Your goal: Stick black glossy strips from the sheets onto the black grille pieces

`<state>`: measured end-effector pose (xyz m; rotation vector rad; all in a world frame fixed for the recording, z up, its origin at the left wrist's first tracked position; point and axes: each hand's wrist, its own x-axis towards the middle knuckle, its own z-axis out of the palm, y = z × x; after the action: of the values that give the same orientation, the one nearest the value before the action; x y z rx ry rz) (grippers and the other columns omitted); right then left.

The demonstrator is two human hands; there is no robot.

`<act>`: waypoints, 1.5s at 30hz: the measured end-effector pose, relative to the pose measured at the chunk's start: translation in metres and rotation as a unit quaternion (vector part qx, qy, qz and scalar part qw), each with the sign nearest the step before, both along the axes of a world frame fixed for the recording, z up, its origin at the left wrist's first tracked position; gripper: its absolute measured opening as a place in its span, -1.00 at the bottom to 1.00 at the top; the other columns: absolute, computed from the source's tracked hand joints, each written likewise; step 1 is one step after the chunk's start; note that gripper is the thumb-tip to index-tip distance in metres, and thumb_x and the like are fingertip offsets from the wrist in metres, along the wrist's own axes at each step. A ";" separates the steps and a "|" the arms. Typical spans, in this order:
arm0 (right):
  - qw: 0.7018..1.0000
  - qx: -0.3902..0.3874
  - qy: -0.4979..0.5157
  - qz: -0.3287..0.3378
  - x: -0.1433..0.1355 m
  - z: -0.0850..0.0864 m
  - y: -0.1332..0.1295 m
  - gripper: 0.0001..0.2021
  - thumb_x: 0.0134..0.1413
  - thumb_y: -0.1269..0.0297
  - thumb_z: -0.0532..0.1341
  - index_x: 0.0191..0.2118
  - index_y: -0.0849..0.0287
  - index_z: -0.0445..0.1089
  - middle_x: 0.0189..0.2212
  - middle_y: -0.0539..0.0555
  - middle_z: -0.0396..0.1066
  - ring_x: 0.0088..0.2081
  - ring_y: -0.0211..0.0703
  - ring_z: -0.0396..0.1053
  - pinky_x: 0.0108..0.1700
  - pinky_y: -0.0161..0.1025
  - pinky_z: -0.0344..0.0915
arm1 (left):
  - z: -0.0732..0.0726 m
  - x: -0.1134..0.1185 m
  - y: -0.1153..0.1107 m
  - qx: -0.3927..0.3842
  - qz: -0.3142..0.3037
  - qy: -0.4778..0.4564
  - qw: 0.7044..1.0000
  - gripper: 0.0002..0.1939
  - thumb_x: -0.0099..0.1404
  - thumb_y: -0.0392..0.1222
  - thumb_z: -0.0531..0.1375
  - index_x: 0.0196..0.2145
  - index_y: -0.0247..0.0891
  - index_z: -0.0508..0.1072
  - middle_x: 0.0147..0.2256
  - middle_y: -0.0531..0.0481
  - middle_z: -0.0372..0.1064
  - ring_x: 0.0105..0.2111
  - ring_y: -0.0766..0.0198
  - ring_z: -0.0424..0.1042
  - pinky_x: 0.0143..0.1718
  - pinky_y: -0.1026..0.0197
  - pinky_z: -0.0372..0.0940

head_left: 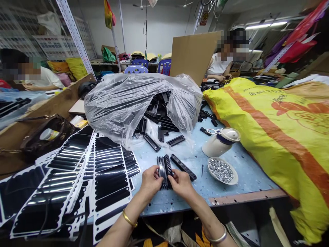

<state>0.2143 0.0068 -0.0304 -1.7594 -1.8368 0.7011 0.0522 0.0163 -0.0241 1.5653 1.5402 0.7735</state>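
My left hand (152, 180) grips a black ribbed plastic piece (161, 169) with small prongs at its ends, thumb in front and fingers behind. In my right hand (181, 183) is a narrow black strip with a crosshatched face (168, 165), held upright against that piece. Whether the two are joined I cannot tell. Just beyond my right hand a second crosshatched black strip (183, 167) lies slantwise on the blue tabletop (177, 202). Farther back, loose black plastic pieces (151, 142) spill out of a clear plastic bag (120, 103).
At right stand a white bowl of small metal parts (223, 170), a lidded ceramic mug (218, 144) and a big yellow sack (282, 123). Sheets of black adhesive strips (110, 185) cover the left side, beside a brown handbag (55, 133). Two people (221, 65) sit farther back.
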 end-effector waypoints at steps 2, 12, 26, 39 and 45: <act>1.000 -0.001 0.010 -0.003 0.002 -0.001 0.001 -0.78 0.07 0.27 0.15 -0.33 0.24 0.53 -0.66 -0.01 0.35 -0.62 -0.22 0.30 -0.56 -0.35 0.14 | 0.003 -0.004 0.004 0.003 0.000 0.019 1.000 -0.56 0.02 -0.50 0.21 -0.12 -0.27 0.58 -0.50 0.11 0.43 -0.50 0.28 0.46 -0.39 0.29 0.32; 0.999 0.026 0.021 -0.023 0.004 -0.007 -0.003 -0.75 0.05 0.23 0.15 -0.28 0.23 0.54 -0.65 0.00 0.35 -0.63 -0.19 0.28 -0.53 -0.29 0.13 | 0.008 -0.056 0.031 -0.033 0.011 0.101 0.994 -0.52 0.08 -0.54 0.13 -0.07 -0.34 0.59 -0.60 0.13 0.42 -0.54 0.30 0.43 -0.39 0.31 0.30; 0.997 0.064 0.009 0.034 -0.028 -0.008 -0.001 -0.79 0.11 0.30 0.12 -0.36 0.21 0.51 -0.58 0.08 0.46 -0.52 -0.12 0.38 -0.41 -0.25 0.19 | 0.034 -0.025 0.004 -0.016 -0.095 0.216 0.972 -0.75 0.32 -0.28 0.10 -0.24 -0.26 0.60 -0.29 -0.20 0.61 -0.19 0.02 0.57 -0.19 0.18 0.31; 0.972 0.231 -0.049 -0.004 0.051 0.018 -0.018 -0.80 0.15 0.30 0.15 -0.26 0.17 0.53 -0.48 0.10 0.48 -0.48 -0.12 0.44 -0.38 -0.24 0.32 | 0.056 0.003 0.024 -0.017 -0.103 0.329 0.939 -0.61 0.22 0.02 0.22 -0.10 -0.29 0.49 -0.16 -0.25 0.58 -0.09 -0.08 0.56 -0.12 0.09 0.37; 0.976 0.097 -0.192 -0.029 0.065 0.021 -0.002 -0.87 0.02 0.25 0.26 -0.36 0.19 0.49 -0.39 0.18 0.51 -0.32 0.05 0.49 -0.29 -0.18 0.30 | 0.061 -0.001 0.034 -0.014 -0.139 0.341 0.930 -0.64 0.19 -0.04 0.23 -0.11 -0.30 0.49 -0.13 -0.28 0.57 -0.06 -0.12 0.54 -0.10 0.07 0.36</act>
<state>0.2798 0.0052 -0.0092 -1.9043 -2.0078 0.1548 0.0512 0.0499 0.0365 2.1027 1.7173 0.0271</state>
